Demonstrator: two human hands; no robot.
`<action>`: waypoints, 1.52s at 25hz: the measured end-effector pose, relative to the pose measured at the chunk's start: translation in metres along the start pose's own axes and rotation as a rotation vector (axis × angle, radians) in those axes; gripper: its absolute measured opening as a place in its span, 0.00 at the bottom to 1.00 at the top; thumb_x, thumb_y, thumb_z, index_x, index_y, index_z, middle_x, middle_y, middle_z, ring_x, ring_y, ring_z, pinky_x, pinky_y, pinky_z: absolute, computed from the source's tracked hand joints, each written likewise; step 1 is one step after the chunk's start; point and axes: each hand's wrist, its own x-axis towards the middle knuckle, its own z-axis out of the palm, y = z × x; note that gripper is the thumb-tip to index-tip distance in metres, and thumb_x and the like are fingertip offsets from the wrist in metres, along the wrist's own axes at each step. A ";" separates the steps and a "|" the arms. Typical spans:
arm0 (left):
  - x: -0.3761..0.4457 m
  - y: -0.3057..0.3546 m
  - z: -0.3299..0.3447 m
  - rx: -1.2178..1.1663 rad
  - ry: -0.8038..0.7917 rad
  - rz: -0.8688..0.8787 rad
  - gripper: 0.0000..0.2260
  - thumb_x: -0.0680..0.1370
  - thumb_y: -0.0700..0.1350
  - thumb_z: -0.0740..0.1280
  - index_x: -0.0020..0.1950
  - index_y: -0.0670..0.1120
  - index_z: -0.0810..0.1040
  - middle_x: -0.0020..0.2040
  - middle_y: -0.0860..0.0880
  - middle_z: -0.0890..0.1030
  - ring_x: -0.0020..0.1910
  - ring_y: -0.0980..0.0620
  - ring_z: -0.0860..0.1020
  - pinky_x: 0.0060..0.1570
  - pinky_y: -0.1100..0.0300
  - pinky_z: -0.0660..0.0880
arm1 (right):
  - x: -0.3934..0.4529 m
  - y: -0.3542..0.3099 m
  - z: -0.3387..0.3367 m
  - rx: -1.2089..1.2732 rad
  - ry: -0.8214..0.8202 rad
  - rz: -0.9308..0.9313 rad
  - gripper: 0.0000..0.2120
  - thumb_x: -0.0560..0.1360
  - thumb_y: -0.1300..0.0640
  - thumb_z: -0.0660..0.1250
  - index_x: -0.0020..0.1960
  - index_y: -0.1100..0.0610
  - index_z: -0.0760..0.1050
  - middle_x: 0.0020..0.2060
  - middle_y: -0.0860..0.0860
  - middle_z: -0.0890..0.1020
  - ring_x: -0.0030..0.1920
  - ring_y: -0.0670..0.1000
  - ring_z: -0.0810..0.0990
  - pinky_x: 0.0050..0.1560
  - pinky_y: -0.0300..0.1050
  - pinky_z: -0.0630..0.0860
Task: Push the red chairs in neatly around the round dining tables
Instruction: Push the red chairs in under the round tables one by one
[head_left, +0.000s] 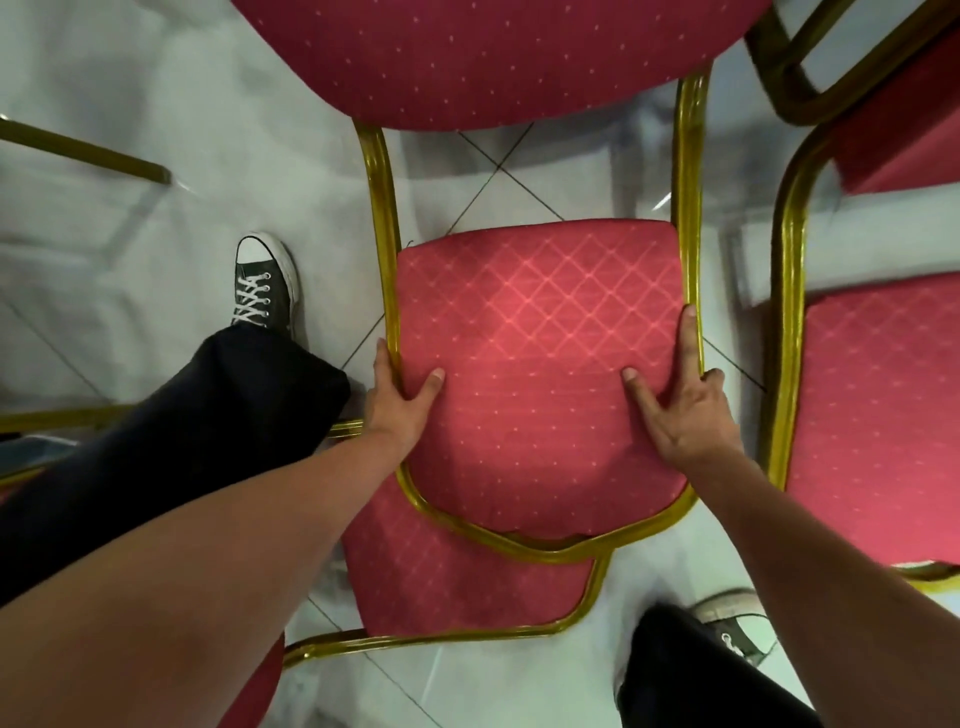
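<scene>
Directly below me stands a red chair with a gold metal frame; its padded backrest (540, 358) faces up at me and its seat (493, 57) lies beyond, at the top of the view. My left hand (400, 395) grips the backrest's left edge, thumb on the red pad and fingers curled round the gold tube. My right hand (680, 400) holds the right edge, thumb on the pad and a finger stretched along the gold frame. No table is in view.
A second red chair (883, 415) stands close on the right, and another red backrest (457, 582) lies under the one I hold. A gold chair leg (88, 150) crosses the white tiled floor at left. My black sneakers (265, 280) flank the chair.
</scene>
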 end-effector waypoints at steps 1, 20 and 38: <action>-0.017 0.003 -0.008 0.044 0.019 0.012 0.44 0.76 0.67 0.66 0.82 0.62 0.41 0.78 0.45 0.67 0.75 0.41 0.68 0.74 0.45 0.65 | -0.012 -0.006 -0.011 -0.007 0.011 0.003 0.42 0.74 0.25 0.58 0.75 0.25 0.30 0.50 0.63 0.69 0.53 0.73 0.78 0.57 0.69 0.75; -0.313 0.077 -0.259 0.612 0.061 0.236 0.31 0.76 0.74 0.51 0.77 0.74 0.42 0.60 0.39 0.67 0.58 0.33 0.73 0.58 0.39 0.74 | -0.262 -0.158 -0.179 -0.160 -0.073 0.103 0.42 0.71 0.19 0.49 0.80 0.31 0.41 0.63 0.68 0.78 0.62 0.69 0.79 0.63 0.60 0.74; -0.377 0.127 -0.378 0.625 -0.183 0.143 0.31 0.81 0.68 0.54 0.81 0.60 0.56 0.80 0.44 0.63 0.77 0.38 0.65 0.75 0.51 0.61 | -0.326 -0.264 -0.284 -0.399 -0.260 0.100 0.41 0.78 0.27 0.53 0.83 0.49 0.55 0.78 0.60 0.65 0.76 0.65 0.65 0.76 0.56 0.61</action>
